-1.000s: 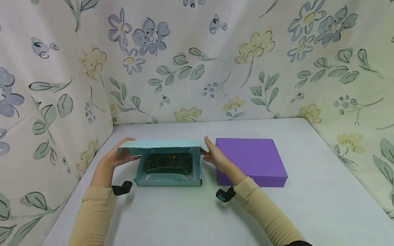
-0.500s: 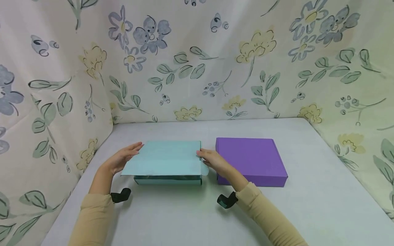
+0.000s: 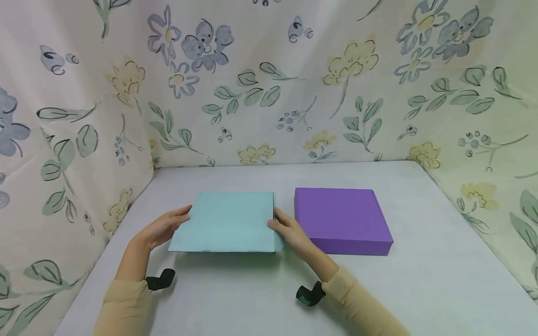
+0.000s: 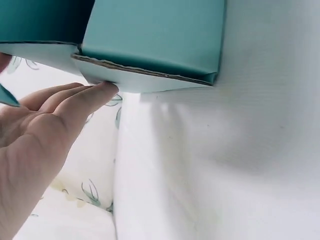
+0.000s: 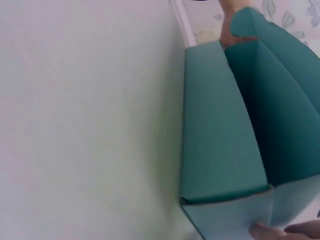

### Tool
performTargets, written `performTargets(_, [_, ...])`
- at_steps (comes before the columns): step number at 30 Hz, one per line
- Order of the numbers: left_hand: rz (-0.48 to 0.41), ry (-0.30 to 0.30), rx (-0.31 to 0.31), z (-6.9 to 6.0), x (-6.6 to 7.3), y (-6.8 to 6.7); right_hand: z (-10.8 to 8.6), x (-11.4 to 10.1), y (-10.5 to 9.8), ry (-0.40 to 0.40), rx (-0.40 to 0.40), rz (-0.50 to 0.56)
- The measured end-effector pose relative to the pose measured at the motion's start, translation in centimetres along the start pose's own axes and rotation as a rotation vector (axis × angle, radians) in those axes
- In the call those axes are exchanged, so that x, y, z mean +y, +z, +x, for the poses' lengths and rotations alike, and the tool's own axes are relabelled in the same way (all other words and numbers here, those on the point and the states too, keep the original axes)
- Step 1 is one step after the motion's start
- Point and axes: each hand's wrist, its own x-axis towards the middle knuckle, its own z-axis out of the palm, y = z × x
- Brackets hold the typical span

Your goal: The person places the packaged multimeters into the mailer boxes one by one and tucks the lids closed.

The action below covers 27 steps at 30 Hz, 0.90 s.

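A light teal cardboard box [image 3: 229,224] lies on the table with its lid folded down over it. In both wrist views a gap still shows between the lid [image 5: 290,107] and the box's front wall [image 5: 220,125]. At the left edge my left hand [image 3: 161,228] touches the box; its fingers [image 4: 82,102] are straight along the side wall in the left wrist view. My right hand [image 3: 294,235] holds the lid at its right edge, thumb on top and fingers against the box's side. The inside of the box is hidden in the head view.
A closed purple box [image 3: 342,219] lies just to the right of the teal box, close to my right hand. Both stand on a white table [image 3: 235,298]. A flower-patterned cloth [image 3: 269,93] hangs behind and at the sides.
The lid has swung forward and down over the teal box, hiding the black multimeter seen inside earlier. Both hands have come toward the front with it. The purple box has stayed put.
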Motion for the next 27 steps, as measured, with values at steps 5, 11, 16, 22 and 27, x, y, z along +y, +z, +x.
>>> performTargets(5, [0.006, -0.044, 0.01, -0.9, -0.1, 0.7, -0.6, 0.8, 0.2, 0.021, 0.02, 0.047])
performTargets(11, [-0.015, -0.063, 0.004, -1.3, -0.8, 1.2, -0.9, 1.4, 0.4, 0.014, -0.014, 0.041])
performTargets(16, [-0.022, -0.013, -0.008, -1.3, -1.5, 1.3, -0.8, 1.7, 0.6, 0.029, -0.015, 0.043])
performTargets(22, [-0.001, 0.01, 0.028, -1.2, -1.8, 1.4, -0.8, 1.7, 0.7, 0.03, -0.009, 0.048])
performTargets(27, [0.006, 0.01, 0.04, -1.2, -1.9, 1.5, -0.8, 1.9, 0.7, 0.014, -0.018, 0.043])
